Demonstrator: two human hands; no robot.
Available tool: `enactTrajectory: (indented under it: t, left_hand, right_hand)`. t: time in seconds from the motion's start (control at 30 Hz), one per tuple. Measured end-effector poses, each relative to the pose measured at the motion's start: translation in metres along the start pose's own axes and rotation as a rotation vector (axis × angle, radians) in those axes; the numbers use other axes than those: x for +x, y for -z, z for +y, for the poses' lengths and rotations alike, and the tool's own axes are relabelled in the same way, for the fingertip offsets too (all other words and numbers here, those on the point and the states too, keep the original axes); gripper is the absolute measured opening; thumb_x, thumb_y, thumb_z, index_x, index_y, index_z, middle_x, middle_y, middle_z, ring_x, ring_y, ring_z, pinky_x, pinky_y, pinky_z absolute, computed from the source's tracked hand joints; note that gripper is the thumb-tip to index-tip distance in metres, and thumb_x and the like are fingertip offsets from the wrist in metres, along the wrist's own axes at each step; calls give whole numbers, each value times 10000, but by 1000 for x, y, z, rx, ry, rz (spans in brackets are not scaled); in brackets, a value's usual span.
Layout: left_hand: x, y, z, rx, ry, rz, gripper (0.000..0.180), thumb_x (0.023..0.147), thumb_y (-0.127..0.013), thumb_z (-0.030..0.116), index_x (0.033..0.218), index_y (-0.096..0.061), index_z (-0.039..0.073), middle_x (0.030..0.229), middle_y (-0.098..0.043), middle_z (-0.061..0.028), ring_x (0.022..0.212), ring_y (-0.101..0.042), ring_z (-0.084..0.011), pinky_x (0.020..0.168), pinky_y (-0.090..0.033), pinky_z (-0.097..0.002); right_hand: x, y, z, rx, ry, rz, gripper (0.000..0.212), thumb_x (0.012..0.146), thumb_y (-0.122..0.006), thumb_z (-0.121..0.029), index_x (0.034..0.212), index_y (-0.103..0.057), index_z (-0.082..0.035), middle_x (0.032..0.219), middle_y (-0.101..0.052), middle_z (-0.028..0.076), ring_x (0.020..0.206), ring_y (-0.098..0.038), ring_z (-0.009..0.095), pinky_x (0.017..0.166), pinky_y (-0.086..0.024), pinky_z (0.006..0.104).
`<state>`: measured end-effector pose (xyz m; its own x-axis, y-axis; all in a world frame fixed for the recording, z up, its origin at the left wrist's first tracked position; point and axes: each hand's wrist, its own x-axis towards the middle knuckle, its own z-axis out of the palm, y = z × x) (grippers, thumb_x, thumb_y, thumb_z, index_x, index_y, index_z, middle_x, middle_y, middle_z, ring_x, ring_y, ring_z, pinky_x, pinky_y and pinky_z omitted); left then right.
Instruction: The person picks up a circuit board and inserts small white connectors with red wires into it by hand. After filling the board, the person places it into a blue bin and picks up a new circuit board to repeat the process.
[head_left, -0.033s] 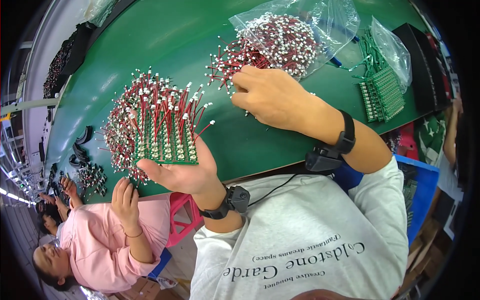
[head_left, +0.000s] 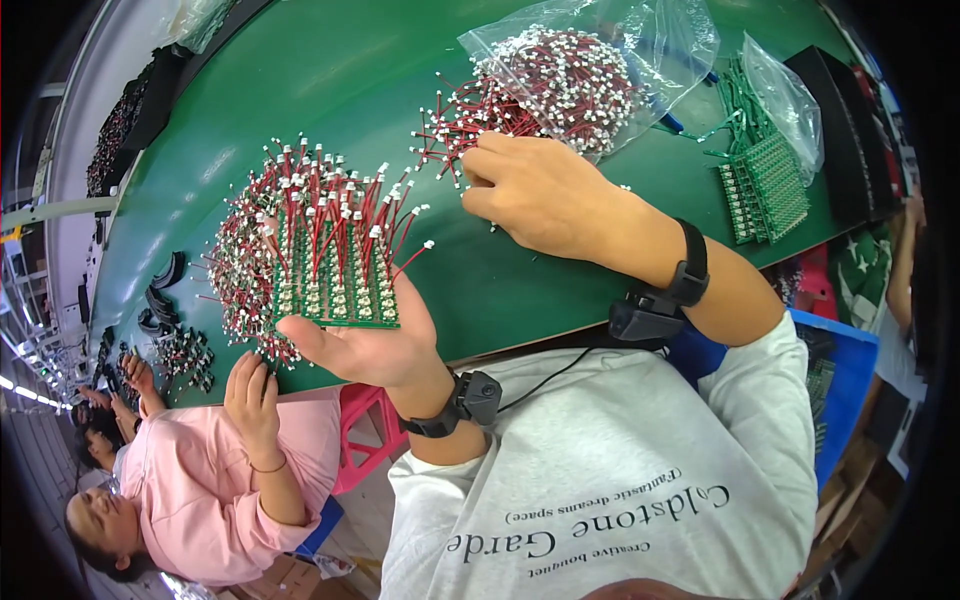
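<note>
My left hand point(head_left: 385, 345) holds up a green circuit board panel point(head_left: 335, 310), its thumb along the near edge and the palm beneath. Red wires point(head_left: 382, 212) with white plug ends stand up from many spots on that panel. My right hand point(head_left: 540, 195) is closed at the near edge of a heap of red wire leads with white connectors point(head_left: 570, 85). Its fingertips are pressed together but face away, so what they pinch is hidden. Under and behind the held panel lies a second large pile of wired boards point(head_left: 235, 260).
A clear plastic bag point(head_left: 672, 45) partly covers the heap of leads. Green board panels point(head_left: 765, 190) lie at the right beside a black box point(head_left: 840, 140). At the left, a co-worker in a pink top point(head_left: 220, 480) sits at the green table point(head_left: 480, 300) near black curved parts point(head_left: 165, 275).
My left hand and the held panel have shifted very slightly to the right. My right hand stays almost where it was at the heap.
</note>
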<state>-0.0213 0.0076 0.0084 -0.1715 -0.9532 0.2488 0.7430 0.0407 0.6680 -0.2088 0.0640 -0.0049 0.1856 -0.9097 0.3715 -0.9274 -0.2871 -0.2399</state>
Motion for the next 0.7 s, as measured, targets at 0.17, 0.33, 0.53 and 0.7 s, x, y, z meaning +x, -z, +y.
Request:
enactTrajectory:
  t: [0.17,0.33,0.53,0.7]
  left_hand:
    - [1,-2,-4,-64,11,-18,783,972,-472,533,1505,-258,1,1412,-482,-172,1260,-506,-307,1096,-368,-456]
    - [3,-4,-2,-18,3,-38,801,971,-463,543,1513,-237,-2,1411,-478,-179,1255,-503,-307,1094,-360,-460]
    - [4,-2,-4,-18,-7,-54,777,980,-442,537,1505,-256,-5,1390,-497,-174,1238,-513,-313,1089,-361,-473]
    - [3,-8,-13,-48,21,-52,760,982,-430,542,1504,-268,13,1380,-509,-165,1237,-516,-318,1088,-362,-478]
  right_hand:
    - [4,1,3,77,83,100,72,752,-647,-102,788,-614,-49,885,-541,66,907,-528,246,748,-454,353]
    - [2,1,2,23,89,0,82,767,-635,-83,834,-605,-46,902,-550,60,914,-526,239,764,-454,361]
    - [7,-2,8,105,106,139,119,803,-655,-76,904,-595,-58,887,-575,78,887,-560,243,766,-464,372]
    - [13,-7,9,383,94,316,72,873,-616,-56,938,-592,-35,828,-593,105,765,-603,267,688,-486,380]
